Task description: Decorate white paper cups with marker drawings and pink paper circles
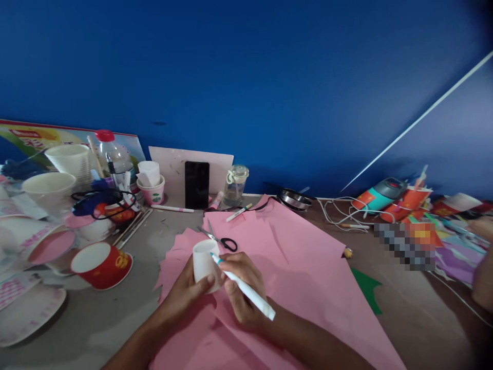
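My left hand is wrapped round a small white cup, its thumb across the front. A white marker with a blue tip is gripped in my right hand; the tip is at the cup's upper right side, and whether it touches cannot be told. Beneath both hands lie large sheets of pink paper. Black-handled scissors rest on the paper just behind the cup. Farther back on the paper is another marker.
Paper cups, a red cup and a bottle crowd the left. A phone and glass jar stand at the back. Right are tape, cables, green paper and another person's arm.
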A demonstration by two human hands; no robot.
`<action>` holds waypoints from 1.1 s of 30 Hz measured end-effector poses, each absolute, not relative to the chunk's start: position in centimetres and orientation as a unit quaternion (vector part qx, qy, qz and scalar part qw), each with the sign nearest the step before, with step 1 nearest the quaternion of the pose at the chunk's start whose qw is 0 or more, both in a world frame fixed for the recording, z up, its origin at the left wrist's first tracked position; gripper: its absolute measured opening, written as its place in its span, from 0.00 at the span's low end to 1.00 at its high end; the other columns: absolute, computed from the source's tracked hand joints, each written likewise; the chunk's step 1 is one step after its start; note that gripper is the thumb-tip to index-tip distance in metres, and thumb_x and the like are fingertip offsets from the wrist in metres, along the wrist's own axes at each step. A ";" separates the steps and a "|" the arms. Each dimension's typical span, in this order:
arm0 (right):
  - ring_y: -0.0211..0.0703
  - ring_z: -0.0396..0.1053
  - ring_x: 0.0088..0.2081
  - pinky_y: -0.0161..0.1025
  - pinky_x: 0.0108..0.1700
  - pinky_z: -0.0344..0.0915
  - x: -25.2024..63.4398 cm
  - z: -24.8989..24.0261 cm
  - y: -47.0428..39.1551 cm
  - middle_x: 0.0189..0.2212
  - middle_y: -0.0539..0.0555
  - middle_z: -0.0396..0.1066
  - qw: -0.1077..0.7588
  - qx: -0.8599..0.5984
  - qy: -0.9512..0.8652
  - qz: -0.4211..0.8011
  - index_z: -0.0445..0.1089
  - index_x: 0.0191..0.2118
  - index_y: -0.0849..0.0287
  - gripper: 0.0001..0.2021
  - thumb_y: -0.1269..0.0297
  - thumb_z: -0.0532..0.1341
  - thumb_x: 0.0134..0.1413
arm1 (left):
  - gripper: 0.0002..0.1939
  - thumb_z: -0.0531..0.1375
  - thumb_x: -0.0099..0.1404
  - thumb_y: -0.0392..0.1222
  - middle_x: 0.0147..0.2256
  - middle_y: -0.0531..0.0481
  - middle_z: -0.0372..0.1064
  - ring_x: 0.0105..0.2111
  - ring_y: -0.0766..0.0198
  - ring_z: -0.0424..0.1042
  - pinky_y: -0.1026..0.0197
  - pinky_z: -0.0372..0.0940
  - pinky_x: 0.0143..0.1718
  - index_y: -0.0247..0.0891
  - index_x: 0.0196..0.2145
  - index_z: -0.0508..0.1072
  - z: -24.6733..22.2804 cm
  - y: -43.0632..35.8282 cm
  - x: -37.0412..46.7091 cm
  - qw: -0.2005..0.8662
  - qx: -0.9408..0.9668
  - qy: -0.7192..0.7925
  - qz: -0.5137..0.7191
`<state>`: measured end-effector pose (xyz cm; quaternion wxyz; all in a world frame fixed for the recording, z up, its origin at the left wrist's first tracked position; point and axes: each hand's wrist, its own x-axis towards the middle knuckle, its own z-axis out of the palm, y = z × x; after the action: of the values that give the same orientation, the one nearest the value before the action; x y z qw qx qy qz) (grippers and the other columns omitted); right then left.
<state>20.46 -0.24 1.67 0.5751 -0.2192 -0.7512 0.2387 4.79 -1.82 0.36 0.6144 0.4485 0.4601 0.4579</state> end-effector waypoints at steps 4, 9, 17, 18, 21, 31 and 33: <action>0.48 0.69 0.43 0.47 0.42 0.71 20.6 1.7 -0.5 0.39 0.59 0.69 0.566 -0.233 -0.752 0.245 0.65 0.51 0.58 0.14 0.68 0.51 0.63 | 0.28 0.62 0.58 0.57 0.44 0.42 0.72 0.44 0.51 0.68 0.54 0.63 0.44 0.38 0.51 0.68 0.0 -1.7 4.7 0.604 0.462 0.455 0.463; 0.48 0.69 0.42 0.47 0.42 0.71 20.6 1.9 -0.4 0.38 0.59 0.68 0.566 -0.229 -0.754 0.243 0.65 0.52 0.58 0.14 0.68 0.52 0.62 | 0.26 0.62 0.59 0.54 0.44 0.43 0.71 0.44 0.50 0.68 0.54 0.63 0.45 0.38 0.51 0.67 -0.5 -1.7 4.7 0.620 0.448 0.439 0.471; 0.48 0.69 0.43 0.47 0.42 0.72 20.5 1.8 -0.4 0.38 0.59 0.68 0.566 -0.235 -0.749 0.253 0.65 0.52 0.58 0.14 0.69 0.52 0.62 | 0.24 0.61 0.61 0.54 0.44 0.44 0.70 0.44 0.52 0.67 0.54 0.62 0.45 0.39 0.50 0.67 -0.4 -1.8 4.7 0.607 0.463 0.445 0.469; 0.48 0.69 0.43 0.47 0.42 0.72 20.5 1.7 -0.4 0.38 0.59 0.68 0.566 -0.236 -0.750 0.248 0.65 0.52 0.58 0.14 0.68 0.51 0.62 | 0.24 0.61 0.60 0.55 0.43 0.45 0.70 0.44 0.52 0.67 0.54 0.62 0.44 0.39 0.50 0.68 -0.3 -1.8 4.7 0.605 0.459 0.451 0.468; 0.48 0.70 0.42 0.46 0.41 0.72 20.4 1.6 -0.3 0.38 0.59 0.69 0.573 -0.230 -0.753 0.226 0.65 0.52 0.58 0.14 0.67 0.51 0.63 | 0.26 0.62 0.58 0.56 0.39 0.46 0.71 0.40 0.53 0.69 0.55 0.63 0.42 0.39 0.49 0.68 0.3 -1.9 4.8 0.616 0.440 0.464 0.460; 0.48 0.70 0.41 0.45 0.40 0.71 20.7 2.6 -0.8 0.36 0.58 0.69 0.571 -0.262 -0.738 0.245 0.66 0.48 0.57 0.12 0.66 0.50 0.64 | 0.30 0.64 0.56 0.55 0.46 0.42 0.71 0.47 0.47 0.67 0.54 0.63 0.45 0.40 0.53 0.67 0.2 -2.0 4.9 0.617 0.428 0.463 0.471; 0.46 0.70 0.39 0.44 0.37 0.71 20.8 2.7 -0.8 0.37 0.58 0.68 0.573 -0.270 -0.731 0.252 0.66 0.48 0.58 0.12 0.65 0.50 0.64 | 0.31 0.64 0.56 0.56 0.47 0.42 0.71 0.48 0.47 0.67 0.54 0.63 0.45 0.40 0.54 0.67 0.2 -1.9 4.8 0.613 0.435 0.460 0.472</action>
<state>20.75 -0.80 2.68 0.5735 -0.2700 -0.7313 0.2520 4.84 -1.89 0.20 0.6133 0.4347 0.4604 0.4722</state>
